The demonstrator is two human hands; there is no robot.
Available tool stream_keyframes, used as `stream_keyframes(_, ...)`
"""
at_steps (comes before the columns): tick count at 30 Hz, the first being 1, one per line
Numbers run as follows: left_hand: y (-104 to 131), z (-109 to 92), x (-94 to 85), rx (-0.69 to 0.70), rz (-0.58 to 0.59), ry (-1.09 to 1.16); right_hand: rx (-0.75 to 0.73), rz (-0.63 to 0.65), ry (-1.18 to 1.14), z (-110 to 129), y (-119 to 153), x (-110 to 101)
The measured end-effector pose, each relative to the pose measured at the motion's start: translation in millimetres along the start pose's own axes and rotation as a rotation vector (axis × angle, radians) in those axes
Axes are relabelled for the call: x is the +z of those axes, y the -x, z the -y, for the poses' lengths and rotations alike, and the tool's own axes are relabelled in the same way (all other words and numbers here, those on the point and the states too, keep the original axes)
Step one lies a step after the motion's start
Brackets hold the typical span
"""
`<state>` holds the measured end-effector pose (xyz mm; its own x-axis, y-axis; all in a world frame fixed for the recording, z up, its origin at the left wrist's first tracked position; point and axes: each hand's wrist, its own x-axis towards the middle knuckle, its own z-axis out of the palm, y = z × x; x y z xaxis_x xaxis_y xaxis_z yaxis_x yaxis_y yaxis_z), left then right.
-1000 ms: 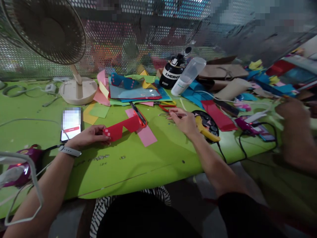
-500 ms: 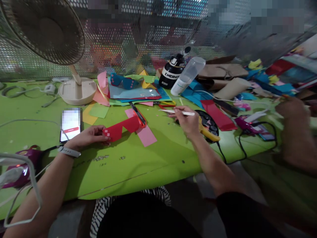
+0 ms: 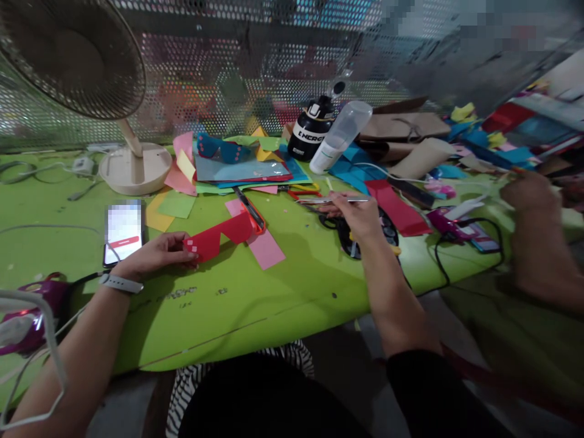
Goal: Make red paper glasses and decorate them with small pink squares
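My left hand (image 3: 168,252) pinches the left end of a red paper eyeglass-shaped cutout (image 3: 207,242), which has small pale squares stuck near that end. Its other end lies over a pink paper strip (image 3: 271,252) and against a black and orange cutting tool (image 3: 250,211). In my right hand (image 3: 360,214) is a pair of tweezers (image 3: 314,200), held nearly level with the tips pointing left. Whether the tips grip anything is too small to tell. Below that hand a black round tray (image 3: 347,244) with compartments is partly covered, along with a yellow-handled tool (image 3: 395,250).
A phone (image 3: 123,228) and a fan (image 3: 134,173) stand left. Blue paper glasses (image 3: 223,150) top a paper stack at the back. Beside them are a black bottle (image 3: 310,131) and a clear bottle (image 3: 342,137). A co-worker's hand (image 3: 531,194) is at far right.
My right hand has shifted right with the tweezers, over the black tray, and turned slightly. The view has swung a little. My left hand keeps its hold on the red paper glasses.
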<state>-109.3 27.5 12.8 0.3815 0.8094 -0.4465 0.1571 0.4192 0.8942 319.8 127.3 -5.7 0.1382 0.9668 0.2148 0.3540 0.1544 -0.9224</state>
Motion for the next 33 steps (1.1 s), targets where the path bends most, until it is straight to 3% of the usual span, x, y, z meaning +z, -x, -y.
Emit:
stream_keyframes(7, 0, -3, 2.4, -0.004, -0.015, -0.030, 0.009, 0.209, 0.168, 29, 22, -26)
stream_keyframes(15, -2, -1, -0.2, -0.002, -0.020, -0.054, -0.042, 0.083, 0.373, 27, 84, -66)
stream_keyframes(18, -2, -2, -0.9, 0.004, -0.023, -0.076, -0.111, 0.068, 0.311, 22, 92, -55)
stream_keyframes(22, 2, -4, -3.6, 0.006, 0.018, -0.148, -0.428, 0.333, 0.520, 15, 86, -18)
stream_keyframes(25, 4, -6, -7.3, 0.040, -0.020, -0.174, -0.535, 0.464, 0.752, 6, 71, 0)
stream_keyframes(29, 4, -4, -11.8, 0.112, -0.121, -0.121, -0.561, 0.414, 0.849, 1, 53, 6)
stream_keyframes(33, 1, -1, -13.9, 0.144, -0.233, -0.107, -0.589, 0.424, 0.806, 23, 54, 32)
